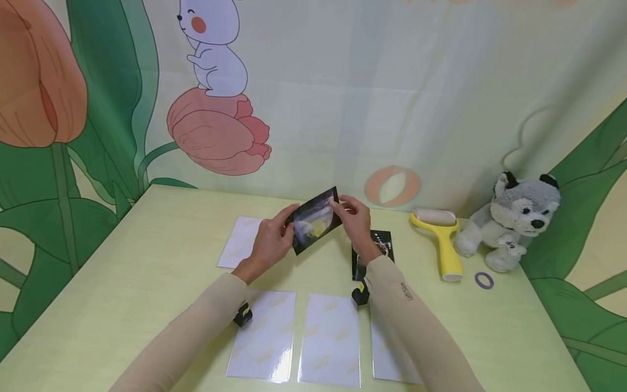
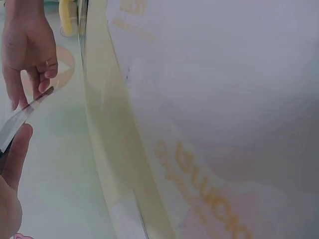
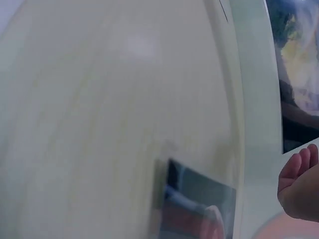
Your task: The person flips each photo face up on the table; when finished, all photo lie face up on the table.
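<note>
A glossy dark photo print [image 1: 313,222] with a yellow and whitish picture is held tilted above the table's far part. My left hand [image 1: 271,238] pinches its lower left edge, thumb on the picture side. At the upper right corner, my right hand [image 1: 356,220] pinches it between thumb and fingers. The left wrist view shows the print [image 2: 17,122] nearly edge-on between both hands. In the right wrist view only part of the print [image 3: 299,64] and the curled fingers of the right hand [image 3: 300,184] appear. Beneath my right wrist lies another dark photo print [image 1: 384,242], partly covered.
Several white sheets [image 1: 329,340] with faint yellow marks lie along the near side, one more white sheet [image 1: 237,242] at far left. On the right are a yellow-handled lint roller [image 1: 443,245], a purple ring [image 1: 484,280] and a plush husky [image 1: 514,218]. A patterned curtain hangs behind.
</note>
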Motion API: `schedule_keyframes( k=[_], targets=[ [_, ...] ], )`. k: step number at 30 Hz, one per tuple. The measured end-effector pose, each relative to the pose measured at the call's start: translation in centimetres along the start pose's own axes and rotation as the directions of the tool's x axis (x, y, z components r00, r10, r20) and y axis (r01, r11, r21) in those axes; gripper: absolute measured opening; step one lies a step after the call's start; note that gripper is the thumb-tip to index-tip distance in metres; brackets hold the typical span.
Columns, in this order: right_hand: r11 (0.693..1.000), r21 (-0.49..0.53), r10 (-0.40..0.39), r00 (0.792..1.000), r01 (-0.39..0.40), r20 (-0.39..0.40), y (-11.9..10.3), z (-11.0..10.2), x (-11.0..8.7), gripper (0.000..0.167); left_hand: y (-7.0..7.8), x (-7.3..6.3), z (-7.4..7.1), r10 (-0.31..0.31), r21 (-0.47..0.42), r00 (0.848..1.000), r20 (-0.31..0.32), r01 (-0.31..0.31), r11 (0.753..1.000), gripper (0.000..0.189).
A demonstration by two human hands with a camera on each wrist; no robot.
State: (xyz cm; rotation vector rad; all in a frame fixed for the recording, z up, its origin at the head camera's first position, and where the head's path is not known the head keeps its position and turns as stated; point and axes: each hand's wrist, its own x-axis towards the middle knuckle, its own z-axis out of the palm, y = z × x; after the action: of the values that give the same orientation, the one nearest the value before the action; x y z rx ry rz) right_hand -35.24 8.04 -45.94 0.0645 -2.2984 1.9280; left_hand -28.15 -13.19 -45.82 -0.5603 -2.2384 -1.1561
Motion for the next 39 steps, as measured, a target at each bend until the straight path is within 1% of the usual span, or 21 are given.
schedule_keyframes(
  k=[4, 6, 8, 10, 12, 14, 16, 18, 20, 24, 26, 28, 34, 37, 39],
  targets=[
    [1.0, 0.002, 0.016, 1.0, -0.016, 0.012, 0.6, -0.3, 0.0, 0.038, 0.2, 0.2, -0.1, -0.029, -0.018, 0.999, -0.036, 0.029, 0.999, 0.042],
    [0.999, 0.011, 0.033, 0.999, -0.033, 0.034, 0.8, -0.4, -0.1, 0.038, 0.4, 0.3, -0.2, -0.051, -0.035, 0.997, -0.059, 0.049, 0.998, 0.042],
    [0.998, 0.041, 0.05, 0.997, -0.053, 0.065, 0.9, -0.4, -0.2, 0.041, 0.5, 0.5, -0.2, -0.077, -0.063, 0.994, -0.08, 0.072, 0.995, 0.043],
    [0.991, 0.11, 0.064, 0.993, -0.075, 0.103, 1.0, -0.3, -0.3, 0.046, 0.7, 0.6, -0.1, -0.104, -0.108, 0.99, -0.094, 0.094, 0.99, 0.043],
    [0.974, 0.199, 0.082, 0.987, -0.109, 0.14, 1.0, -0.1, -0.4, 0.053, 0.8, 0.7, 0.0, -0.128, -0.158, 0.986, -0.103, 0.111, 0.981, 0.043],
    [0.945, 0.294, 0.095, 0.981, -0.142, 0.169, 1.0, 0.1, -0.4, 0.058, 0.9, 0.8, 0.2, -0.147, -0.199, 0.983, -0.111, 0.123, 0.972, 0.043],
    [0.915, 0.365, 0.108, 0.977, -0.17, 0.184, 0.9, 0.3, -0.5, 0.061, 1.0, 0.8, 0.3, -0.165, -0.233, 0.979, -0.118, 0.134, 0.963, 0.043],
    [0.898, 0.398, 0.115, 0.975, -0.184, 0.191, 0.8, 0.4, -0.6, 0.061, 1.1, 0.8, 0.5, -0.178, -0.25, 0.976, -0.126, 0.143, 0.958, 0.043],
    [0.888, 0.417, 0.122, 0.974, -0.193, 0.191, 0.8, 0.4, -0.6, 0.061, 1.2, 0.8, 0.6, -0.198, -0.269, 0.972, -0.126, 0.159, 0.95, 0.044],
    [0.878, 0.432, 0.131, 0.973, -0.204, 0.192, 0.8, 0.4, -0.8, 0.06, 1.0, 0.7, 0.7, -0.241, -0.289, 0.964, -0.112, 0.201, 0.936, 0.046],
    [0.876, 0.437, 0.132, 0.972, -0.205, 0.192, 0.8, 0.4, -0.9, 0.06, 0.9, 0.6, 0.6, -0.264, -0.296, 0.959, -0.1, 0.225, 0.928, 0.047],
    [0.876, 0.437, 0.13, 0.973, -0.203, 0.191, 0.8, 0.4, -0.9, 0.059, 1.2, 0.6, 0.3, -0.288, -0.308, 0.954, -0.082, 0.251, 0.918, 0.049],
    [0.889, 0.416, 0.126, 0.975, -0.194, 0.185, 0.9, 0.3, -0.8, 0.057, 3.7, 0.9, -1.4, -0.348, -0.358, 0.937, 0.026, 0.334, 0.872, 0.059],
    [0.91, 0.374, 0.11, 0.974, -0.179, 0.199, 0.8, 0.0, -0.7, 0.057, 4.2, 1.0, -2.0, -0.354, -0.354, 0.933, 0.062, 0.353, 0.866, 0.06],
    [0.933, 0.324, 0.088, 0.973, -0.155, 0.212, 0.6, -0.2, -0.7, 0.057, 4.3, 1.1, -2.2, -0.339, -0.337, 0.938, 0.069, 0.342, 0.877, 0.059]
  ],
)
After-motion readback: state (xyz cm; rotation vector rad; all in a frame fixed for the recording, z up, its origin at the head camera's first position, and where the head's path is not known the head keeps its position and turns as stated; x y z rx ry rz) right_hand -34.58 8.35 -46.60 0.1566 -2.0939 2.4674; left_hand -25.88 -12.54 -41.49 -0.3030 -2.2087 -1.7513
